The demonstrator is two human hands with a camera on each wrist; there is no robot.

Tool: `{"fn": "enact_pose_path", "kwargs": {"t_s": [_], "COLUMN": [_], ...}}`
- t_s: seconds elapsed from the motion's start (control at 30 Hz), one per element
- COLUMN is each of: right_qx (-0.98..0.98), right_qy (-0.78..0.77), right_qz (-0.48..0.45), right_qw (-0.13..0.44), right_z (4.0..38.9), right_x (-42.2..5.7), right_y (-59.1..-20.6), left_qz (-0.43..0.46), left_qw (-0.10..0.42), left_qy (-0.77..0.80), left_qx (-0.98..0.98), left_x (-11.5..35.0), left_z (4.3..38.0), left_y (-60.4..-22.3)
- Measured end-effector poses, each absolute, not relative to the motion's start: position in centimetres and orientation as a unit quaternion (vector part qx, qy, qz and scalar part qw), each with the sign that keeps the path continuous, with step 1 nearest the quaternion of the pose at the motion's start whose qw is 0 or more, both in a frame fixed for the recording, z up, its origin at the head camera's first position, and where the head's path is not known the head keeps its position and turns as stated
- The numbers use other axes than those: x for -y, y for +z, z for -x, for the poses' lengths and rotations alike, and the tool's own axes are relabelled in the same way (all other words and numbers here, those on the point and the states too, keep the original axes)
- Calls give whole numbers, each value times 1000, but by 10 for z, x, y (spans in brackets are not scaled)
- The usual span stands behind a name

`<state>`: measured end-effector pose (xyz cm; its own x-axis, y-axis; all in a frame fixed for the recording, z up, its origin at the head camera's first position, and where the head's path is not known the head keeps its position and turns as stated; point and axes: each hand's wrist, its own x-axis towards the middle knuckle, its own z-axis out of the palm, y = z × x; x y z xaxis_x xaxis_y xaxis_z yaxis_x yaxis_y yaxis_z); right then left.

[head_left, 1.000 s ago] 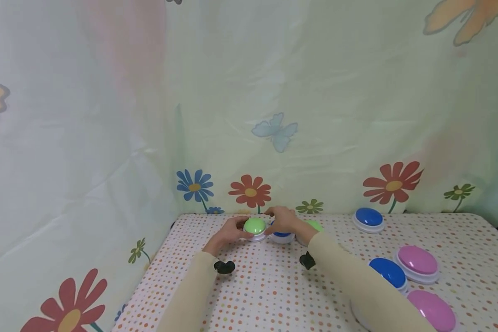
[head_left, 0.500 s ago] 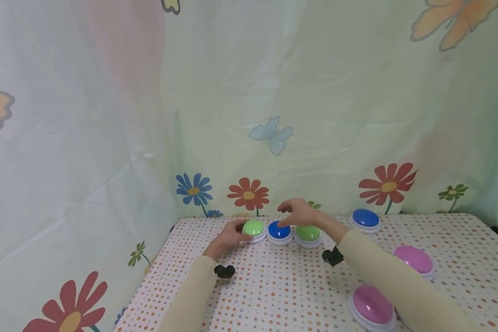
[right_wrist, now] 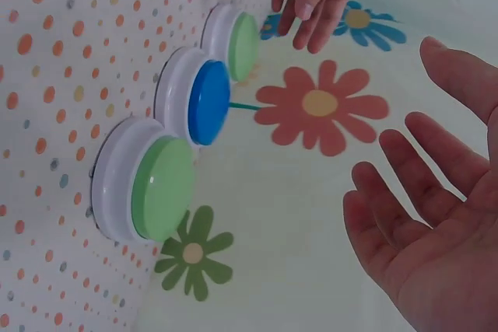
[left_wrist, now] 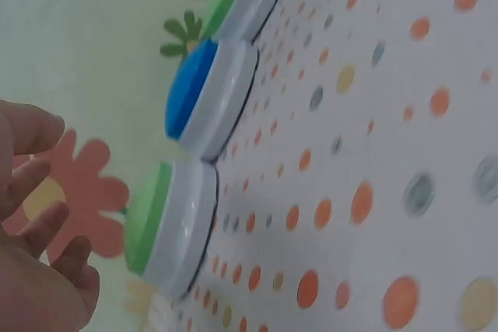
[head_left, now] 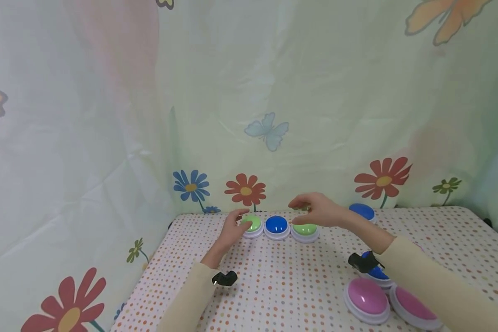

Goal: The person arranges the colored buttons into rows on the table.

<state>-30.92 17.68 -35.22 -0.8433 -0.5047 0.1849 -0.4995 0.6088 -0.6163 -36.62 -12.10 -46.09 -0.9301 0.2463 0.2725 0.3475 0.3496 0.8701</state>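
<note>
Three round push buttons with white bases stand side by side in a row near the table's back edge. In the head view the left green button (head_left: pixel 255 225) is first, then the blue button (head_left: pixel 276 225), then the right green button (head_left: pixel 305 230). My left hand (head_left: pixel 231 230) hovers at the left green button, its fingers spread and loosely bent; the left wrist view shows a gap between that hand (left_wrist: pixel 43 254) and the button. Over the right green button is my right hand (head_left: pixel 323 211), overlapping it in the head view. The right wrist view shows this hand (right_wrist: pixel 436 215) holding nothing, fingers apart.
To the right lie more buttons: a blue one (head_left: pixel 362 211) at the back edge, another blue one (head_left: pixel 375 272) partly behind the right sleeve, and two pink ones (head_left: pixel 367 297) nearer the front. A flowered curtain (head_left: pixel 323 115) rises behind the dotted tablecloth (head_left: pixel 282 286).
My right hand has left the blue button and moved right, over the right green button. My left hand has loosened from the left green button and lifted slightly. The row of buttons is uncovered.
</note>
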Motion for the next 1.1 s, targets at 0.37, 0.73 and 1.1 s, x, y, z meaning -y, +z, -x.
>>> {"fn": "enact_pose_path", "kwargs": {"t_s": [0.37, 0.73, 1.1], "right_qx": [-899, -899, -915], "right_qy": [-349, -360, -340], "right_qz": [265, 245, 214], "right_qw": [6, 38, 30], "right_z": [250, 220, 196], "right_x": [-215, -254, -281], "right_y": [-356, -379, -409], "left_qz": [270, 343, 425], "left_qw": [0, -85, -176], "left_qy": [-508, -473, -442], "left_qx": [818, 807, 770], "left_x": [103, 72, 25], "left_z": [327, 284, 253], "left_y": [-455, -460, -468]}}
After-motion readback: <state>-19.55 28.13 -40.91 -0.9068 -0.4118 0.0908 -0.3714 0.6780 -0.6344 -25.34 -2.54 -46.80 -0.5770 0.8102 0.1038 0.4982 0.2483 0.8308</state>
